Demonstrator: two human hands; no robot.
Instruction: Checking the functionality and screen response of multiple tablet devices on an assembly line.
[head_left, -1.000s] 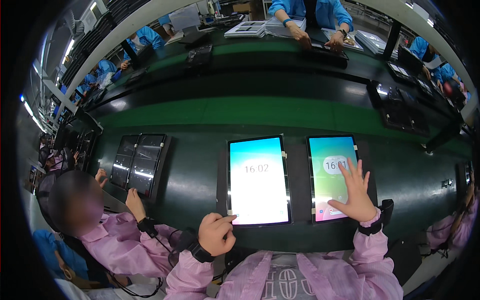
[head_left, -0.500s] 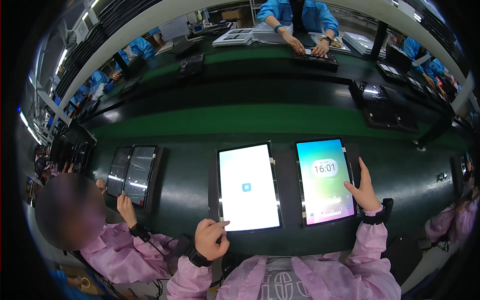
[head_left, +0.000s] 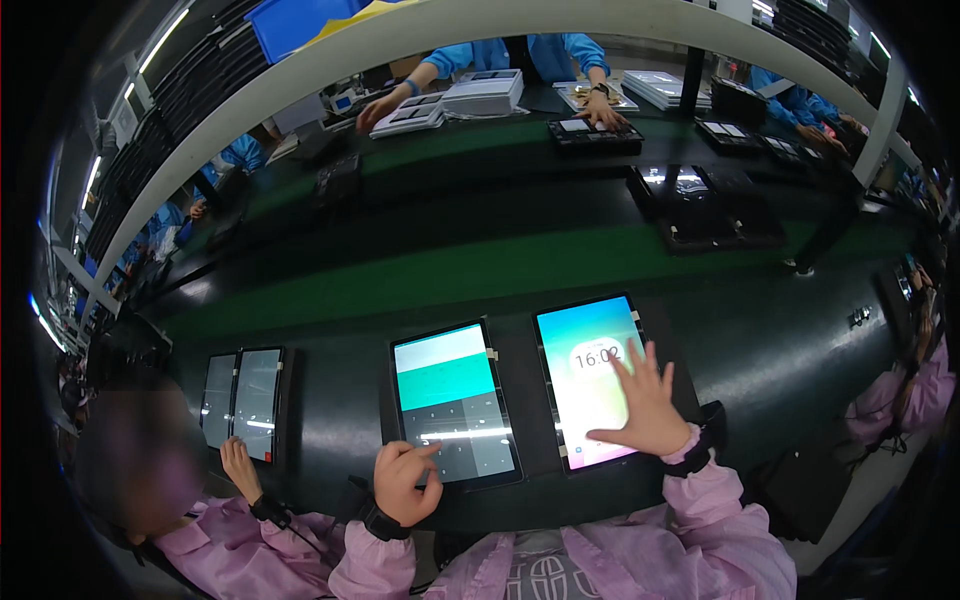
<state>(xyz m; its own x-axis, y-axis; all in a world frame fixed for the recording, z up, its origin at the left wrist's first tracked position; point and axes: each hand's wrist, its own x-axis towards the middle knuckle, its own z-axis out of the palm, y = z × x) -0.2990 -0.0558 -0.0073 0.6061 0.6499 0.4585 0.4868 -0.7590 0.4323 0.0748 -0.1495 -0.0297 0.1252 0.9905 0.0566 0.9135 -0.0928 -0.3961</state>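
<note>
Side by side on the dark green bench lie two tablets with lit screens. On the left tablet point(head_left: 446, 382), a white and teal band sits above a dark keypad. My left hand point(head_left: 405, 487) is at its lower left corner, index finger stretched over the keypad and the other fingers loosely bent, holding nothing. The right tablet point(head_left: 572, 398) shows a clock on a blue-to-pink screen. Over its right half my right hand point(head_left: 648, 412) spreads its fingers and covers part of the screen. Whether either hand touches the glass I cannot tell.
To my left, a co-worker's hand point(head_left: 240, 468) is at a pair of dark tablets point(head_left: 258, 400). Across the bench, a person in blue works at a black tray point(head_left: 596, 138) beside white stacks point(head_left: 484, 95). Another black tray point(head_left: 708, 212) lies far right. A pale bar point(head_left: 560, 18) arches overhead.
The left tablet's screen went from white with a small icon to the teal and keypad display. My right hand moved from the right tablet's edge over its screen, fingers spreading. The view shifted.
</note>
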